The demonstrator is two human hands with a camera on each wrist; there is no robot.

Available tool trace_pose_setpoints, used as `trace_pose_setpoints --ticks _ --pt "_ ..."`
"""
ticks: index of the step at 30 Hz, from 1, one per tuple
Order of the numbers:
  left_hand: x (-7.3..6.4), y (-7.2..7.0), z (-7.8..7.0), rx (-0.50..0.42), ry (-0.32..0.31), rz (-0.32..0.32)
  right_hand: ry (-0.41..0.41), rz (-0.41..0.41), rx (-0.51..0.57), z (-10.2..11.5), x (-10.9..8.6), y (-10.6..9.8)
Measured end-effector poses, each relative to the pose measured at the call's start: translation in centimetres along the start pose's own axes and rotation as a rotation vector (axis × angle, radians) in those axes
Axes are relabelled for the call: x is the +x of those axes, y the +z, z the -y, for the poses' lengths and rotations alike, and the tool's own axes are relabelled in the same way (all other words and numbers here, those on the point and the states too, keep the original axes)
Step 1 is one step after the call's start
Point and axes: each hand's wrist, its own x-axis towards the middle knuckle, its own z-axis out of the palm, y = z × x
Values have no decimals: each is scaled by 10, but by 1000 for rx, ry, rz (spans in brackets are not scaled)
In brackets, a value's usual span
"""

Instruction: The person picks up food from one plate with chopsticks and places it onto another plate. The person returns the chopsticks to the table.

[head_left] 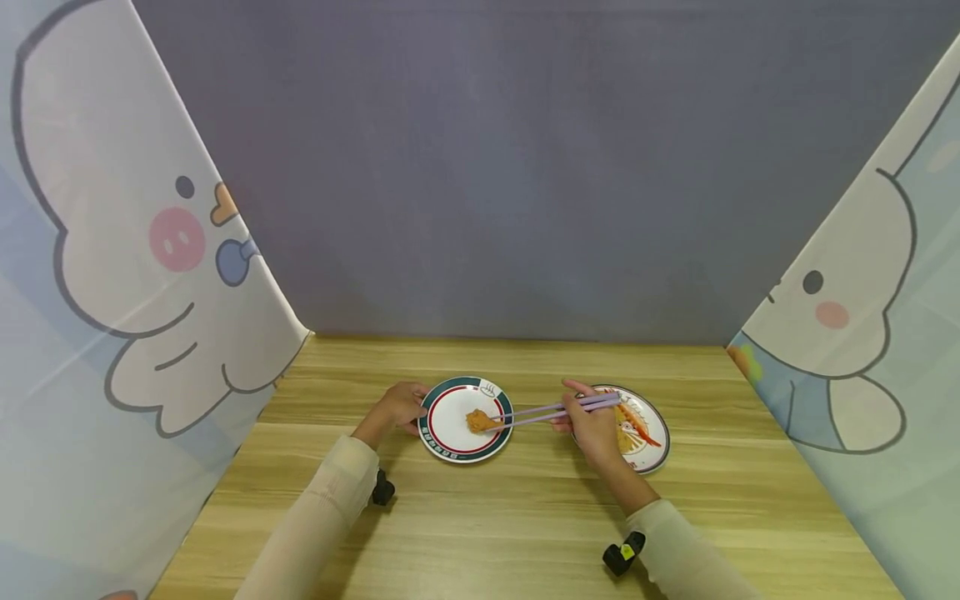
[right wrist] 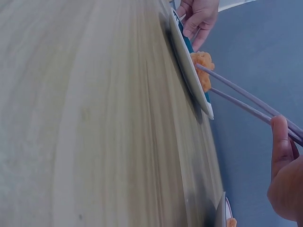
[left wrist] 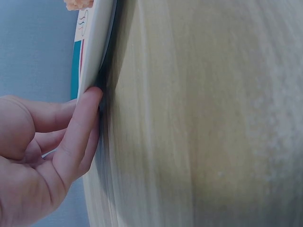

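Note:
At the middle of the table a white plate (head_left: 447, 414) with a green rim bears a lumpy orange fried piece (head_left: 477, 421). My left hand (head_left: 402, 406) pinches the plate's left rim, and in the left wrist view fingertips (left wrist: 93, 97) show at its underside. My right hand (head_left: 597, 433) grips a pair of light purple chopsticks (head_left: 543, 412) near their thick ends. Their tips lie at the fried piece, one on each side of it, as the right wrist view shows. Partly hidden beneath the right hand is a second white plate (head_left: 657, 425) with a dark rim.
A long orange-red strip (head_left: 643, 432) and a yellowish patch (head_left: 624, 440) show on the second plate. A grey panel (head_left: 517, 183) rises behind the wooden table (head_left: 495, 533). Cartoon-printed sheets (head_left: 90, 350) stand along both sides.

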Motion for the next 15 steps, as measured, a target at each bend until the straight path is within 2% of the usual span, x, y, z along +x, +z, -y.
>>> trace_pose_setpoints --ticks 9,15 --pt "-1 -1 0 3 7 6 11 16 -20 7 -1 -7" --pt "-1 -1 1 6 14 12 11 12 7 12 -3 -15"
